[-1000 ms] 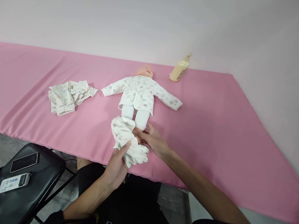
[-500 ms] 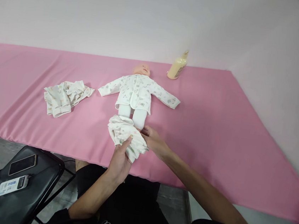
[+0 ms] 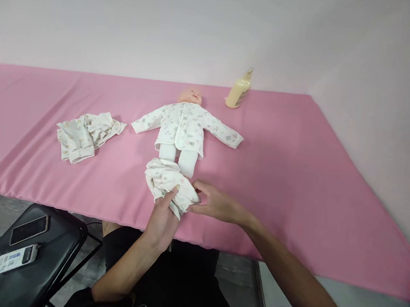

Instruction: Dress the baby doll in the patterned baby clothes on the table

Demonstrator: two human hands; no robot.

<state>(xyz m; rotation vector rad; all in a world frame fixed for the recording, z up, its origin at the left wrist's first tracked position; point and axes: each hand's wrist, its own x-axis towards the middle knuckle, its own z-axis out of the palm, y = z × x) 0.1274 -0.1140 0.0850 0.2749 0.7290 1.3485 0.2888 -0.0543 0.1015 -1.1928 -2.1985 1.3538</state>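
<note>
— Gathering the bunched white printed baby trousers (image 3: 168, 183) at the doll's feet: both hands are on them. The left hand (image 3: 161, 217) has its fingers (image 3: 171, 195) closed on the lower fold of the cloth, thumb on top; the right hand (image 3: 214, 203) pinches the right side of the bundle with fingers curled in narrow. The trousers lie near the front edge of the tabletop (image 3: 297, 182), touching the feet of the baby doll in a white printed jacket and white leggings (image 3: 183, 131).

— How would you do it well?

— I'd judge the cloth is too crumpled to work with as it is. Find one opening in the bundle and hold it wide with both hands before bringing it to a foot. Keep the legs (image 3: 187, 160) lying flat and straight, and move the fabric, not the doll, so it doesn't slide on the pink cover.

— Anything near enough to get in the way?

— Not much. A second crumpled cream printed garment (image 3: 82, 135) lies well apart toward the left edge, and a cream plastic bottle (image 3: 238, 92) stands at the back edge beyond the doll's head. Off the tabletop, at the left, a black folding chair (image 3: 33, 257) carries a dark phone (image 3: 29, 229) and a small white labelled device (image 3: 15, 259).
</note>
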